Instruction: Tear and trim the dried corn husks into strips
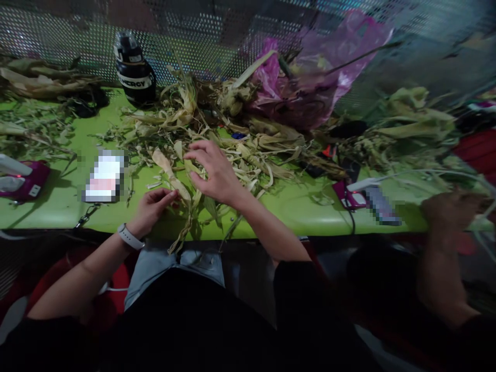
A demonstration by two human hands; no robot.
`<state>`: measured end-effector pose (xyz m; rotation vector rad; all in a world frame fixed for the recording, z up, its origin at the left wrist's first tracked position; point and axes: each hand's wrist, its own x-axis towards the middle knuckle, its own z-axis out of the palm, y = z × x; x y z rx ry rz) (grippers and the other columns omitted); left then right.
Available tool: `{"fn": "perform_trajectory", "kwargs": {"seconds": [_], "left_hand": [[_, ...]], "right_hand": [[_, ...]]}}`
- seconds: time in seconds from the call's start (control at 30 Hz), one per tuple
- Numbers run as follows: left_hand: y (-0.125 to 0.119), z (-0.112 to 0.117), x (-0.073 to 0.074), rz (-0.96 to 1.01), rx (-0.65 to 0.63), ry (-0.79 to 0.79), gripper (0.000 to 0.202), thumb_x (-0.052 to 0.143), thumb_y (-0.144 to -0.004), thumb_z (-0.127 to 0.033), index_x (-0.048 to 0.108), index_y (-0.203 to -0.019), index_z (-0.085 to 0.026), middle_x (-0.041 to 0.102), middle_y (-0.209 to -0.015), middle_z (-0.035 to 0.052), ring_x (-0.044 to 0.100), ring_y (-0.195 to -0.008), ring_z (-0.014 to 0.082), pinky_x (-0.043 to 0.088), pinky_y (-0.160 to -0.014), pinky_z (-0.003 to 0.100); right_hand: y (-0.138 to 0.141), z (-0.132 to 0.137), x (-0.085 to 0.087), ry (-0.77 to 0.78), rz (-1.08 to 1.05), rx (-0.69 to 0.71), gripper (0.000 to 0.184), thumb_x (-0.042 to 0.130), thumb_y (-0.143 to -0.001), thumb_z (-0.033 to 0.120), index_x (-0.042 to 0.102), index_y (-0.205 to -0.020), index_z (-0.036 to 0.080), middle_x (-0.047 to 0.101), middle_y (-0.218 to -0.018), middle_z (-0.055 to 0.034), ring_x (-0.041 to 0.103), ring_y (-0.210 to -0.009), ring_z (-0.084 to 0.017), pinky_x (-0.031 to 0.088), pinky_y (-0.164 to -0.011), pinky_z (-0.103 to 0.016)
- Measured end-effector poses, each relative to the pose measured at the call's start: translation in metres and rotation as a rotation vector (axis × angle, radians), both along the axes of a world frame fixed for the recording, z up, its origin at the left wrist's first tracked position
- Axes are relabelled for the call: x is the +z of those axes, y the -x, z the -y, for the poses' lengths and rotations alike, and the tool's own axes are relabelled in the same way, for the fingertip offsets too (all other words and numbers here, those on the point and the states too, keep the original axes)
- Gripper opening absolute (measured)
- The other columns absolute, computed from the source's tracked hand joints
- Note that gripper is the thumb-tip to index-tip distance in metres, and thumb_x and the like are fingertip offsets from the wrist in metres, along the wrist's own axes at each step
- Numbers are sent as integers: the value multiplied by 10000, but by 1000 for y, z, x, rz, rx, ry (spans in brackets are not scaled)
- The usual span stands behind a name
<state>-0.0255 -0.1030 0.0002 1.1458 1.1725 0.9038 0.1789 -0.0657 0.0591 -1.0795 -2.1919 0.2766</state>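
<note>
Nearest me, the husk strand (183, 191) dangles its thin tail at the table's (289, 219) front edge; I'd expect it light, papery and prone to split, best held across its broad part. My left hand (155, 204) pinches its left edge there, while just beyond, my right hand (215, 173) spreads parted fingers to its right.

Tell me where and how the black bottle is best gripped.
Probably around the middle of the bottle, below its cap, coming from the near left: it stands upright with a rounded body, husks crowd its right side, and mesh rises behind.
</note>
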Motion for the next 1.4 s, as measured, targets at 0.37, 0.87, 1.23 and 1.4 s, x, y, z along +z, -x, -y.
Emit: {"fn": "perform_trajectory", "kwargs": {"seconds": [0.37, 0.87, 1.23, 1.4], "left_hand": [[-2, 1, -4, 21, 6, 35, 388, 764, -740, -535, 681, -750, -156, 598, -626, -5, 517, -528, 88, 381, -464, 189], [-8, 3, -2, 229, -4, 175, 356, 730, -787, -497, 568, -791, -181, 578, -556, -35, 484, -422, 62, 341, -408, 180], [4, 6, -6, -94, -130, -126, 374, 648, -827, -535, 653, -808, -161, 422, -559, -51, 314, -511, 81, 215, -475, 230], [9, 6, 0, -69, -91, -84, 384, 664, -814, -535, 670, -800, -151, 353, -515, -62, 293, -492, 75, 199, -471, 222]], "right_hand": [[-5, 30, -64, 190, 155, 44, 263, 608, -905, 412, 710, -908, 169, 604, -906, -74, 530, -873, -191, 384, -790, -327], [1, 34, -70, 590, -522, 243, 388, 568, -890, 575, 510, -806, 201, 618, -940, -43, 559, -678, -109, 479, -634, -270], [4, 37, -65, 1126, -1005, 267, 483, 716, -764, 584, 413, -787, 208, 623, -627, 97, 329, -281, -1, 183, -281, -161], [1, 36, -70, 1097, -1071, 198, 446, 730, -770, 530, 427, -770, 202, 684, -704, 64, 337, -277, 5, 160, -290, -172]]}}
